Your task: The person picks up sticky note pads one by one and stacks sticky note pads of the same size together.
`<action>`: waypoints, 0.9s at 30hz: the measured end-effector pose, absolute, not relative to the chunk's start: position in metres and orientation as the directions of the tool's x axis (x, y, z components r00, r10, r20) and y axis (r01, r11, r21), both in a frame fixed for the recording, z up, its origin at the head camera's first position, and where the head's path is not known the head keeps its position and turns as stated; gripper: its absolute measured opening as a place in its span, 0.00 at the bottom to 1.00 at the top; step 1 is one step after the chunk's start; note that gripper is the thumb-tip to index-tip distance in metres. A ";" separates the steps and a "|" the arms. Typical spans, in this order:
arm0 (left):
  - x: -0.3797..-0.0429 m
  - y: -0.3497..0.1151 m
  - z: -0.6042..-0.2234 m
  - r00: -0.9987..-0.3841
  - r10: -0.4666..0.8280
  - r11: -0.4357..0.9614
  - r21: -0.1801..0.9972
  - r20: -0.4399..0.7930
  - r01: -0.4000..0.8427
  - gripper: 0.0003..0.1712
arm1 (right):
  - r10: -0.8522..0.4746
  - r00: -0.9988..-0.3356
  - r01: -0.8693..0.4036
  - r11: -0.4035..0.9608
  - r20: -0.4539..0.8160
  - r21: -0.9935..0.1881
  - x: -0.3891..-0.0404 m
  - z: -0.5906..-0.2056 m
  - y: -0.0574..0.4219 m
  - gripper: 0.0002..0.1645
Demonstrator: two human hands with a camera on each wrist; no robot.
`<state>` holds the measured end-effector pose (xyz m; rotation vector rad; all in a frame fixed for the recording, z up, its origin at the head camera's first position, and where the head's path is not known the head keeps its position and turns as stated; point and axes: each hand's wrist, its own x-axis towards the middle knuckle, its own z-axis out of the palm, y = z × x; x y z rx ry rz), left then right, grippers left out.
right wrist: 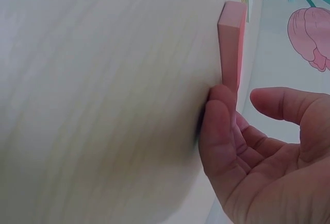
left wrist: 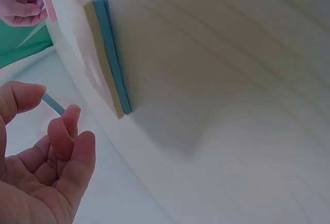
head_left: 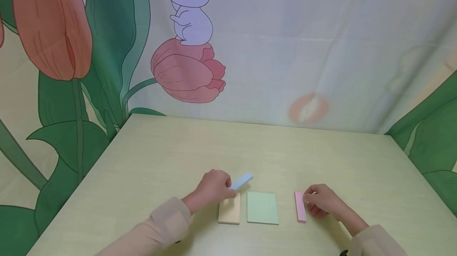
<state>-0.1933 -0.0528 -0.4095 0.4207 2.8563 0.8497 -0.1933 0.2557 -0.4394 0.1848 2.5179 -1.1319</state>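
Note:
My left hand (head_left: pixel 213 185) pinches a narrow pale blue sticky note pad (head_left: pixel 242 180) between thumb and finger, tilted in the air. Under that hand lies a cream pad (head_left: pixel 229 213), its far part hidden in the head view. To its right a larger light green pad (head_left: pixel 262 207) rests flat. A narrow pink pad (head_left: pixel 300 207) lies on the table farther right. My right hand (head_left: pixel 321 200) is at the pink pad's right side. In the right wrist view its fingertips meet the pink pad (right wrist: pixel 232 44), while the thumb stands apart from it.
Everything lies on a pale wood-grain table (head_left: pixel 171 145). Behind it hangs a printed cloth (head_left: pixel 271 49) with tulips and a rabbit, which meets the table's far edge. A small dark item (head_left: pixel 344 253) shows at the right sleeve.

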 end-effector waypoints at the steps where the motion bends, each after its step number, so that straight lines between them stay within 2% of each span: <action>1: -0.193 -0.051 -0.409 -0.952 0.304 0.800 0.554 -0.043 0.231 0.08 | -0.031 -0.922 0.268 0.668 -0.386 -0.694 -0.193 -0.440 0.256 0.10; 13: -0.184 -0.034 -0.407 -0.946 0.323 0.802 0.537 -0.024 0.260 0.10 | -0.019 -0.923 0.276 0.662 -0.384 -0.696 -0.195 -0.441 0.255 0.10; 21: -0.181 -0.026 -0.409 -0.945 0.324 0.779 0.578 -0.042 0.242 0.10 | -0.012 -0.920 0.293 0.645 -0.392 -0.706 -0.196 -0.442 0.255 0.10; 27: -0.178 -0.019 -0.407 -0.940 0.340 0.789 0.556 -0.040 0.262 0.16 | -0.016 -0.918 0.295 0.642 -0.397 -0.708 -0.195 -0.441 0.255 0.10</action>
